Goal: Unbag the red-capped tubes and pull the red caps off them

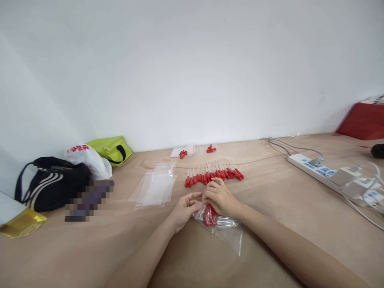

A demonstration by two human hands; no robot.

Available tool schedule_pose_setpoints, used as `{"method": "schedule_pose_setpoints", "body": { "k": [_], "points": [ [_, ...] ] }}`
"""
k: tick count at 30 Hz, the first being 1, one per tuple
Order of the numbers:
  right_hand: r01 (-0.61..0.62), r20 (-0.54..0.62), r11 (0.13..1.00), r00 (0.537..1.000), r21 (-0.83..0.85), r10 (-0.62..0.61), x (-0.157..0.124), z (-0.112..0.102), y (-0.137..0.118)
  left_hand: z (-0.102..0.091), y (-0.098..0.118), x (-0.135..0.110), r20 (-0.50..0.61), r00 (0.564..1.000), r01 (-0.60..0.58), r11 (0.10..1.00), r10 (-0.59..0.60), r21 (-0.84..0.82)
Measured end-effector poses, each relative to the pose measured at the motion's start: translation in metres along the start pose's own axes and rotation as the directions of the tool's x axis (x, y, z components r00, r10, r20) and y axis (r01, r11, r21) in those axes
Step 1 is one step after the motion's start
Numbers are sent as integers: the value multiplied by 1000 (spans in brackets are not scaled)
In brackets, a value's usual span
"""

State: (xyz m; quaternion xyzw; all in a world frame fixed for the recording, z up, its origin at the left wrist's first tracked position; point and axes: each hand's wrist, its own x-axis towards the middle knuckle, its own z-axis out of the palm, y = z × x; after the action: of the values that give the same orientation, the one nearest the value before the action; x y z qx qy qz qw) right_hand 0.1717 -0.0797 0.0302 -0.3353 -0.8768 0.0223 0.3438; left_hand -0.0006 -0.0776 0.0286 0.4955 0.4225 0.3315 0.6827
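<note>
My left hand and my right hand meet over a small clear zip bag that lies on the brown table. Both hands pinch the bag's top edge, fingers closed on it. Inside the bag sits a bunch of red-bulbed droppers. Just beyond my hands lies a row of several loose droppers with red bulbs toward me. A stack of empty clear zip bags lies to the left of that row. Two filled bags rest near the wall.
At the left stand a black striped bag, a white plastic bag and a lime-green pouch. A white power strip with plugs and cables runs along the right. A red box sits at the far right.
</note>
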Motion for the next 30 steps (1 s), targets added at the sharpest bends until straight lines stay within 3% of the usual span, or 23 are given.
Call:
{"method": "schedule_pose_setpoints", "body": {
  "k": [5, 17, 24, 30],
  "points": [
    [8, 70, 1000, 998, 17, -10, 0, -5, 4, 3, 1, -2, -71, 997, -38, 999, 40, 32],
    [169, -53, 979, 983, -114, -176, -3, 6, 0, 8, -3, 1, -175, 981, -79, 996, 83, 30],
    [152, 0, 988, 988, -4, -152, -5, 10, 2, 10, -6, 2, -218, 973, -59, 995, 75, 78],
    [69, 40, 984, 996, 166, -76, -4, -1, 1, 8, -7, 4, -254, 960, -90, 989, 118, 116]
  ]
}}
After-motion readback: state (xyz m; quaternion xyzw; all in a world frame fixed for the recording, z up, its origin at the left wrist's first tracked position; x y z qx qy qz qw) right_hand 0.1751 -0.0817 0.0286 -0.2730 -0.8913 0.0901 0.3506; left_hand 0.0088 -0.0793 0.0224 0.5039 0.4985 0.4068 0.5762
